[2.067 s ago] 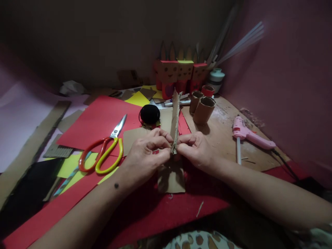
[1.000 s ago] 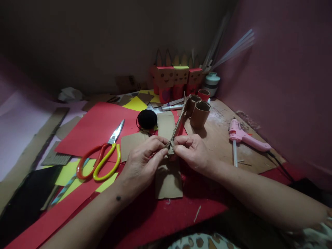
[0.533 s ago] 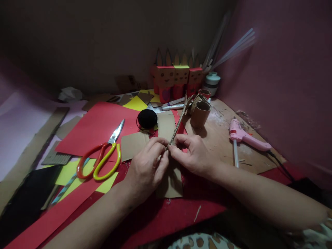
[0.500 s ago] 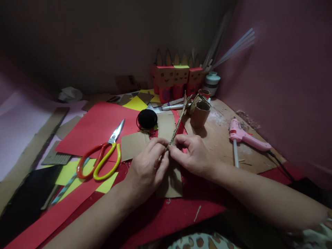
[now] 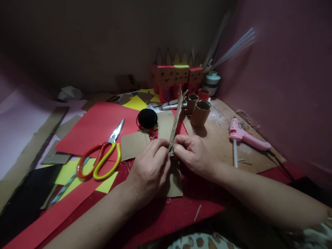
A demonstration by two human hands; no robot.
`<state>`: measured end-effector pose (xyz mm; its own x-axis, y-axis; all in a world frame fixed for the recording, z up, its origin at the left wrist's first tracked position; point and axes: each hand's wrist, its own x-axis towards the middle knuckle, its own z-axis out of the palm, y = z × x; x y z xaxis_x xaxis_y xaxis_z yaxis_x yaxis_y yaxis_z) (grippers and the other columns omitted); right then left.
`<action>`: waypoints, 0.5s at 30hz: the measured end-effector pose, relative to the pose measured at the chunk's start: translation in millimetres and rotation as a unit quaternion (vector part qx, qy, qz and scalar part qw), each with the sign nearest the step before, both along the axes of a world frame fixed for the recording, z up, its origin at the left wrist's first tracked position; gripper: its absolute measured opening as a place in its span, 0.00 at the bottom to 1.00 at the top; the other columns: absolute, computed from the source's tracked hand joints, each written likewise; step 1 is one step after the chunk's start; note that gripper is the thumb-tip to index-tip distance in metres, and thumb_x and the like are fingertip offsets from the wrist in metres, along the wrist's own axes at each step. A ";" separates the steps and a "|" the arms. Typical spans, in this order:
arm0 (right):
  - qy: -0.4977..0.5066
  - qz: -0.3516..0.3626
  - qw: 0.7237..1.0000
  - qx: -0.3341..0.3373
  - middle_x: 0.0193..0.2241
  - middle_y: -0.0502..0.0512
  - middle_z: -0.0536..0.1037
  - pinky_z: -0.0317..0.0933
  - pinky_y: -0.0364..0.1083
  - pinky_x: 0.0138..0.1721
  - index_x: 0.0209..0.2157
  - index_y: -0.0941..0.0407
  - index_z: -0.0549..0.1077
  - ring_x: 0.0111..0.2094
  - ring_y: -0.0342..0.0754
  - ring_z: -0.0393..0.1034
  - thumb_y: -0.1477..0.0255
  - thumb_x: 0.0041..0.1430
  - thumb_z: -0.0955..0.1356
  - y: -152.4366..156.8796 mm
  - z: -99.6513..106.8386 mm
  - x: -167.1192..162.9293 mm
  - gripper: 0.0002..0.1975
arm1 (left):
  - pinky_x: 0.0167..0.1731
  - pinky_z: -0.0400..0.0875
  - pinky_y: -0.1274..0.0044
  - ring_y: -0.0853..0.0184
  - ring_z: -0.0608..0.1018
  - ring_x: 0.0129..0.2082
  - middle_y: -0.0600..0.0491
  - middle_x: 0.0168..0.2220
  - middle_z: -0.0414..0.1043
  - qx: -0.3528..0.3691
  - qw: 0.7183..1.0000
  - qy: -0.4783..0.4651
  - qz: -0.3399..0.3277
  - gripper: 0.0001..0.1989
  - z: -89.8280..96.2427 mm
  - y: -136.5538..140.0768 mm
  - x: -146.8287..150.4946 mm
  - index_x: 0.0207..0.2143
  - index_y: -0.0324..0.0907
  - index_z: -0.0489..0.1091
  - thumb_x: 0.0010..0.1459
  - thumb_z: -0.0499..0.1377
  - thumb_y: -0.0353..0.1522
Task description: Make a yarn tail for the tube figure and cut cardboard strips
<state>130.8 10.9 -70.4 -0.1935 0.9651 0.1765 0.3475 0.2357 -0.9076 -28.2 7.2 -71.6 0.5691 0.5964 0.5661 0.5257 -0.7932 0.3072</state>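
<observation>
Between my two hands a strip of cardboard (image 5: pixel 177 117) stands on edge, its torn, layered far end pointing up and away. My left hand (image 5: pixel 153 164) pinches its near end from the left. Fingers of my right hand (image 5: pixel 190 152) are closed on the same end from the right, close against the left fingertips. Under the hands lies a flat cardboard piece (image 5: pixel 172 185), partly covered. Another cardboard piece (image 5: pixel 166 122) lies just beyond, and a squarish cardboard piece (image 5: pixel 133 145) rests left of my left hand.
Scissors (image 5: pixel 107 152) lie left on red paper (image 5: pixel 98 121). A black yarn ball (image 5: pixel 147 118) sits beyond my left hand. Cardboard tubes (image 5: pixel 200 114) stand behind my right hand. A pink glue gun (image 5: pixel 246 136) with its cord is at right; decorated cardboard figures (image 5: pixel 166 76) stand at the back.
The cardboard strip has tilted left at its far end and now looks more upright and split into layers. It uncovers the tube behind. Both hands stay nearly in place, the right fingers curled tighter.
</observation>
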 end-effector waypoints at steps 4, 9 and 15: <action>0.027 0.003 0.999 -0.017 0.17 0.46 0.61 0.47 0.41 0.22 0.19 0.57 0.62 0.21 0.39 0.54 0.76 0.50 0.60 0.7 1.6 -0.1 0.09 | 0.37 0.70 0.77 0.68 0.73 0.37 0.47 0.38 0.68 -0.034 0.999 -0.040 -0.002 0.05 4.3 1.2 0.8 0.32 0.39 0.62 0.58 0.51 0.22; 0.057 0.005 0.998 -0.035 0.17 0.46 0.63 0.48 0.41 0.22 0.18 0.57 0.63 0.21 0.39 0.55 0.77 0.48 0.61 3.0 2.4 1.8 0.08 | 0.35 0.68 0.79 0.71 0.73 0.35 0.50 0.36 0.68 -0.093 0.992 -0.079 0.009 0.06 8.7 1.5 2.5 0.30 0.41 0.63 0.58 0.51 0.23; 0.049 0.007 0.998 -0.033 0.17 0.46 0.63 0.49 0.40 0.22 0.18 0.57 0.63 0.21 0.39 0.55 0.76 0.50 0.61 3.8 -1.1 2.3 0.09 | 0.36 0.68 0.77 0.70 0.73 0.36 0.50 0.36 0.68 -0.106 0.991 -0.083 0.007 0.06 7.7 1.0 3.2 0.30 0.41 0.63 0.58 0.51 0.23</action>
<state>133.1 14.8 -71.6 -0.1921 0.9725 0.1315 0.2530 0.1785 -0.9509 -25.0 8.2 -63.9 0.4704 0.7191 0.5114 0.4642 -0.6946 0.5496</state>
